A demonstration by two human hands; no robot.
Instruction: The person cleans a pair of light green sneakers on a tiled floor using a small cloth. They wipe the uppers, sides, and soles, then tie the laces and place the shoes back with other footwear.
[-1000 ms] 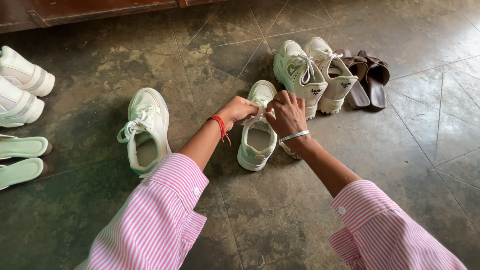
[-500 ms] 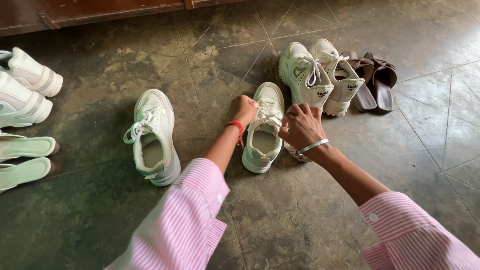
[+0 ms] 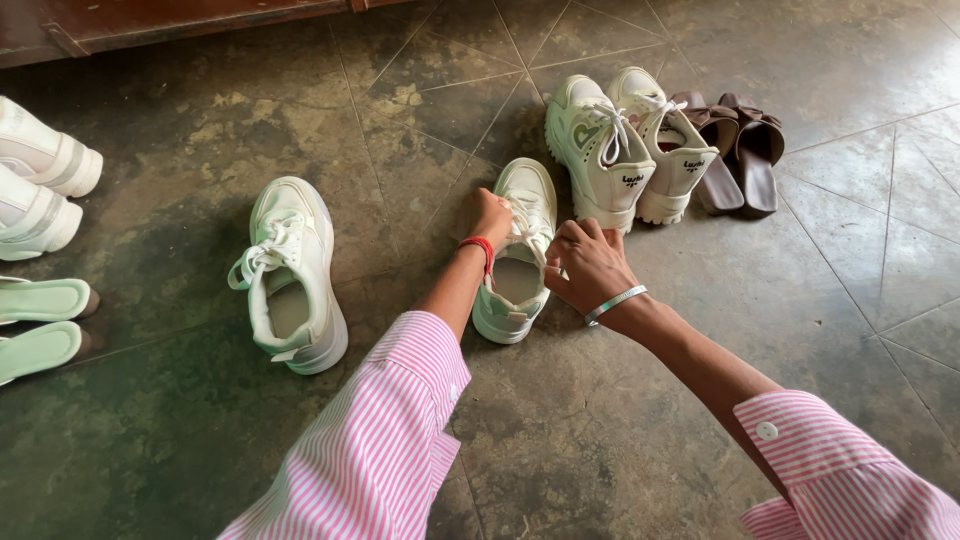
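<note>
Both arms reach forward and inward from the bottom of the view, each in a pink-and-white striped sleeve pushed back to leave the forearm bare. The left hand (image 3: pixel 489 213) is curled, knuckles up, fingers closed in a pinch (a red thread band circles its wrist). The right hand (image 3: pixel 590 262) sits just beside it, slightly nearer the body, fingers bent and drawn together, a silver bangle on its wrist.
</note>
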